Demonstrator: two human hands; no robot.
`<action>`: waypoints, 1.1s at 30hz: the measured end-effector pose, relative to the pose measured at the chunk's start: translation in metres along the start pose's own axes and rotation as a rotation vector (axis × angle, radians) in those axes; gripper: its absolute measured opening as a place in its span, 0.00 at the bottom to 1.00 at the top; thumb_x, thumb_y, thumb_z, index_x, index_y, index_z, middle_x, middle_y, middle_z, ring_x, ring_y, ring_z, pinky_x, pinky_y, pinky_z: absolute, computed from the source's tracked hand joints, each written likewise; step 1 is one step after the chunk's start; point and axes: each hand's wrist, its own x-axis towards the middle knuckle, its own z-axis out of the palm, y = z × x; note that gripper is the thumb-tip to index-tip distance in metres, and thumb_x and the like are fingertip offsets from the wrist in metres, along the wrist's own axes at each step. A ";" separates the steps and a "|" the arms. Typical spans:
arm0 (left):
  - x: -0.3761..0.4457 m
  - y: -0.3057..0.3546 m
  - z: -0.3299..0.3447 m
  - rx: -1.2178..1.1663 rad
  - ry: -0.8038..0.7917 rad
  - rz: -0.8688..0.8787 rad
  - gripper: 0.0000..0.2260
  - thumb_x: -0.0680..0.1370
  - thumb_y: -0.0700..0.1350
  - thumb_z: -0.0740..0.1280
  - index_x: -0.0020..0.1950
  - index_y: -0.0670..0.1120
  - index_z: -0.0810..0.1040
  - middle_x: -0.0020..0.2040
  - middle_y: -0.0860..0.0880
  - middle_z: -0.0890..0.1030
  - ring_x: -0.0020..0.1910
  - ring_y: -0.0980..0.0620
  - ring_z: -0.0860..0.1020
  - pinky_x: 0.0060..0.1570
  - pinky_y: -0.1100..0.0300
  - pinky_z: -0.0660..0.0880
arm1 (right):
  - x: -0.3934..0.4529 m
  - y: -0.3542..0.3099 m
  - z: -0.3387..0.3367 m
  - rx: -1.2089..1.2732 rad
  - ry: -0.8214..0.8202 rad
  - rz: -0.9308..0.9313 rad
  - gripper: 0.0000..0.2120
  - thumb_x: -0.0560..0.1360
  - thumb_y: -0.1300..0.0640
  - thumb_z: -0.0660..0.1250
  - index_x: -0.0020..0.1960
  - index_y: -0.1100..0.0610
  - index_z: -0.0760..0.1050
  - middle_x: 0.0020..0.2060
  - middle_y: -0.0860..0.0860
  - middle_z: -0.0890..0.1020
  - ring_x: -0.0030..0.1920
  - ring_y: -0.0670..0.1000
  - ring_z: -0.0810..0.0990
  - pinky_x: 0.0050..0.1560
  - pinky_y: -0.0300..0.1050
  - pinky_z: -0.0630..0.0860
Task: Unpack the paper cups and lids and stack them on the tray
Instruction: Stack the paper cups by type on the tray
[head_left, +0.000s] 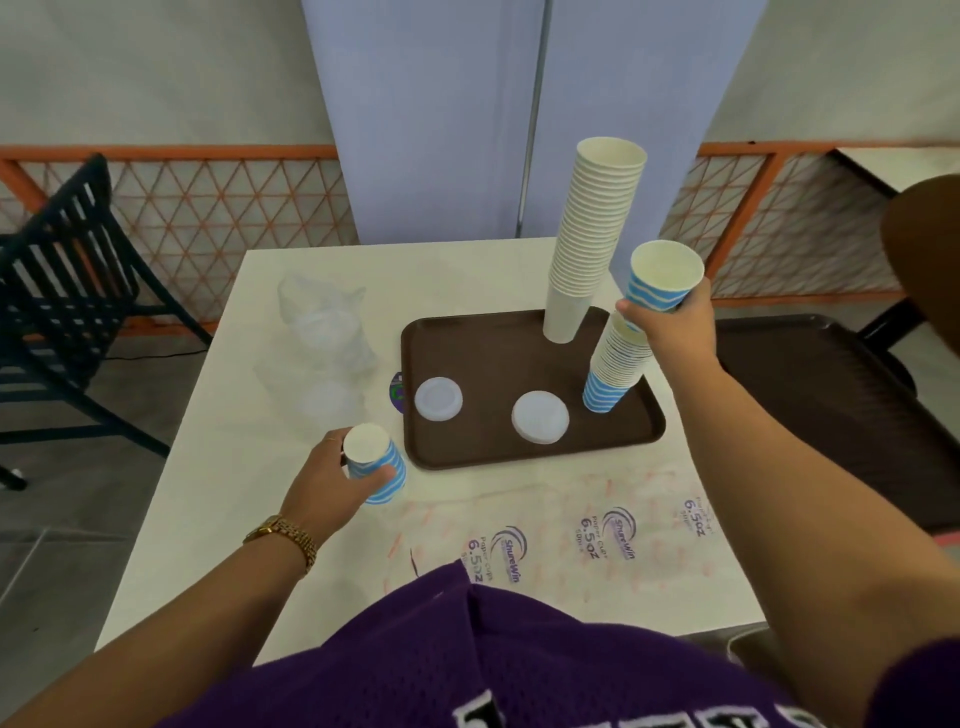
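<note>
paper cups wrapper (597, 540) on the table (208, 519) reads "shurewin 6.5oz"

Dark slatted chair (62, 270); orange lattice fence (208, 208)

Right hand (675, 327) grips a striped cup (662, 278) above the tray (498, 338); left hand (332, 478) holds another cup (376, 462), apparently upside down, just left of it.

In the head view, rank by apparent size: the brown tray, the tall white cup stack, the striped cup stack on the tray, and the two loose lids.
1. brown tray
2. tall white cup stack
3. striped cup stack
4. The two lids, left lid and right lid, look alike; the right one sits nearer the camera, so no ranking.
</note>
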 end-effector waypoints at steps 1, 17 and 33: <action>0.000 0.000 0.001 0.001 0.005 -0.009 0.26 0.71 0.49 0.77 0.64 0.51 0.70 0.58 0.53 0.74 0.57 0.52 0.74 0.54 0.58 0.71 | 0.003 0.003 -0.001 -0.018 -0.002 0.024 0.39 0.62 0.52 0.81 0.68 0.53 0.66 0.59 0.49 0.78 0.59 0.51 0.78 0.62 0.56 0.76; -0.004 -0.001 0.006 -0.037 -0.051 -0.064 0.32 0.70 0.46 0.77 0.70 0.48 0.66 0.63 0.52 0.71 0.60 0.54 0.71 0.56 0.60 0.70 | -0.056 0.006 0.036 -0.272 -0.047 -0.195 0.24 0.71 0.45 0.71 0.64 0.53 0.76 0.63 0.51 0.76 0.66 0.52 0.73 0.68 0.54 0.70; -0.015 -0.033 -0.033 -0.002 -0.093 -0.142 0.41 0.69 0.48 0.78 0.76 0.51 0.60 0.74 0.50 0.66 0.71 0.50 0.67 0.66 0.54 0.68 | -0.189 -0.027 0.197 -0.787 -1.042 -0.384 0.42 0.69 0.47 0.76 0.76 0.50 0.59 0.69 0.52 0.69 0.66 0.55 0.71 0.61 0.51 0.74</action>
